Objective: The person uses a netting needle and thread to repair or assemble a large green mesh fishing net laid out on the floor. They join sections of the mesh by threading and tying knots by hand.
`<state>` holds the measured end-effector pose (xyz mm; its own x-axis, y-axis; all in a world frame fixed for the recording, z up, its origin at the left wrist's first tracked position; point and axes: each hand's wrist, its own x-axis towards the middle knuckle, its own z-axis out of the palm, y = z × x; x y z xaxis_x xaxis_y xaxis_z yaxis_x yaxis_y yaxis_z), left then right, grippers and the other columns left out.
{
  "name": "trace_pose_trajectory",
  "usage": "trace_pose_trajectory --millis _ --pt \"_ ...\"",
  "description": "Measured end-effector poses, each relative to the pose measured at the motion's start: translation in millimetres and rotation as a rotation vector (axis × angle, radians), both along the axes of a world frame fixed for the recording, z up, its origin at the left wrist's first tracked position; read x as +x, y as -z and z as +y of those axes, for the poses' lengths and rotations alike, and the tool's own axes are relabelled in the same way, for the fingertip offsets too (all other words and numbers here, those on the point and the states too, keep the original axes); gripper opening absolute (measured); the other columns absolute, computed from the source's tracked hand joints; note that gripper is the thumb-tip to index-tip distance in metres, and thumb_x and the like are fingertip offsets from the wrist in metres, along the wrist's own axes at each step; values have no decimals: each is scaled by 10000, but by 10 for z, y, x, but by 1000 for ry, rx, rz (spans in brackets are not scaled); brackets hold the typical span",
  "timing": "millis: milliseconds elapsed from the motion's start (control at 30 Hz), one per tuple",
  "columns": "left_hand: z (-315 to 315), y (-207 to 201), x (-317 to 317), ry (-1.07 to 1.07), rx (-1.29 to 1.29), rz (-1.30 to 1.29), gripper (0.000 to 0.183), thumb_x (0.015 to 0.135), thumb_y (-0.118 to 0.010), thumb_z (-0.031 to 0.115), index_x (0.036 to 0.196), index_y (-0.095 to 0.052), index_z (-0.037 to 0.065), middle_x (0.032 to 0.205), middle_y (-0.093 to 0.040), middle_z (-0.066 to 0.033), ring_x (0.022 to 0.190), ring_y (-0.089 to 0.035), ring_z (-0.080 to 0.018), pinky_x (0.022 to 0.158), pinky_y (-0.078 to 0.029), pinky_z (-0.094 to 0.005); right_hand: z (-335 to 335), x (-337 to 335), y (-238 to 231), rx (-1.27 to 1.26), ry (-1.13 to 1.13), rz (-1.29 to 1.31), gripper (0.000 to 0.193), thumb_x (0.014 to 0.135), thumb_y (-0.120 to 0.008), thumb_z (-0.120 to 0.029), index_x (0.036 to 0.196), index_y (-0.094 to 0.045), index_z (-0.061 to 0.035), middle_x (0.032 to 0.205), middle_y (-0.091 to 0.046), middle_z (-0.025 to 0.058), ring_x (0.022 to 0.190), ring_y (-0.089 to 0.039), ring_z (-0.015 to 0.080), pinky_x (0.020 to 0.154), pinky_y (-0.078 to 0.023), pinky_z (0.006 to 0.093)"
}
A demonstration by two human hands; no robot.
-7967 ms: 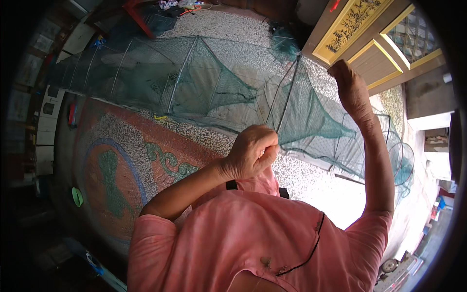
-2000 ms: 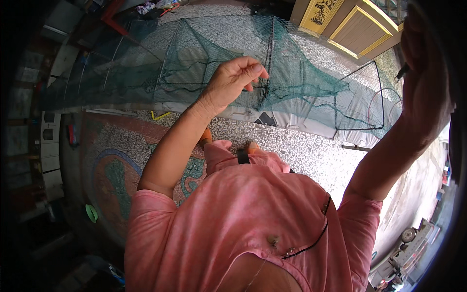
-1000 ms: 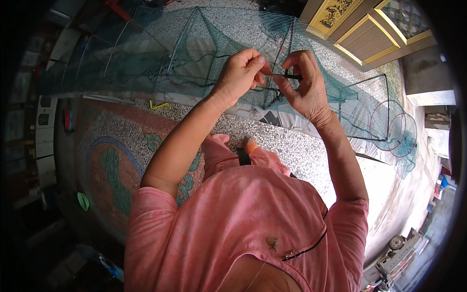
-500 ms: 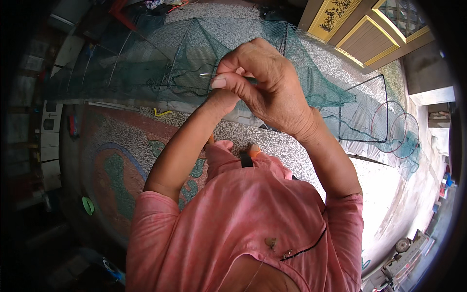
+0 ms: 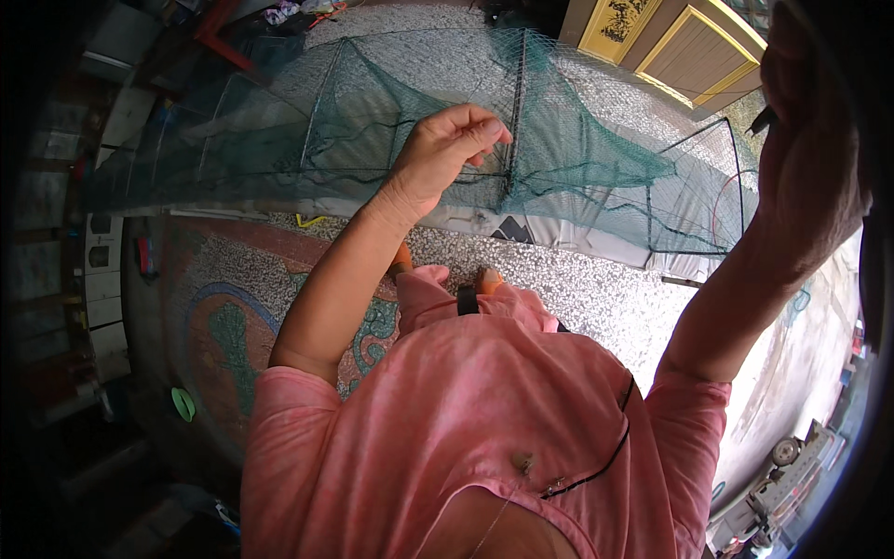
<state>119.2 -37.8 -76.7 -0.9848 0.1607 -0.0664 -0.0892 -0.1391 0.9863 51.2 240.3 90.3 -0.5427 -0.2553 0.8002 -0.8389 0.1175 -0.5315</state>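
Note:
A long green mesh net trap [image 5: 587,140], with dark square frames inside it, stretches across the view in front of me. My left hand [image 5: 452,149] is raised over its middle, fingers curled and thumb pressed against the forefinger. Whatever that pinch holds, if anything, is too small to make out. Far out at the upper right, my right hand [image 5: 810,149] is in shadow and partly cut by the picture's rim. Its fingers are closed, and a small dark pointed piece [image 5: 762,119] sticks out from them; its kind cannot be told.
A brown and gold door panel [image 5: 698,56] stands beyond the net at the upper right. A yellow bent piece [image 5: 312,220] lies near the net's close edge. At the left are a green oval object [image 5: 183,404] and patterned pebble flooring [image 5: 228,326]. A wheeled vehicle [image 5: 787,452] is at lower right.
My hands were together, with a thin bright metal needle-like tip showing at the right fingers. Now the right hand has swung far right and up, away from the left hand, which has risen slightly.

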Motion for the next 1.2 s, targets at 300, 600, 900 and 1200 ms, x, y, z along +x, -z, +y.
trace_pose_trajectory --millis 300,600,900,1200 --pt "-46 55 -73 -160 288 -89 135 943 -482 184 890 -542 75 951 -642 -95 753 -599 -118 624 -443 -219 -592 158 1209 796 209 -36 34 822 -610 -151 821 -638 -132 817 -577 27 814 -562 214 658 -498 320" --pt "55 117 1 -160 21 43 138 947 -465 146 867 -522 49 942 -651 -87 643 -516 -43 513 -403 -177 -754 160 1450 789 203 -40 29 786 -628 -104 803 -642 -123 808 -568 18 772 -543 218 663 -483 325" --pt "28 173 9 -318 102 -33 129 939 -473 164 888 -510 52 852 -607 -56 624 -487 -51 545 -409 -187 -1054 203 1511 365 20 -319 185 711 -697 -38 844 -569 -38 884 -521 104 779 -564 250 634 -487 299" --pt "12 271 -7 -245 286 -172 122 948 -447 154 889 -487 55 803 -598 -69 673 -569 -129 587 -445 -248 -1219 250 1335 841 107 -218 116 744 -676 -171 729 -598 -86 831 -554 51 820 -520 276 735 -445 384"
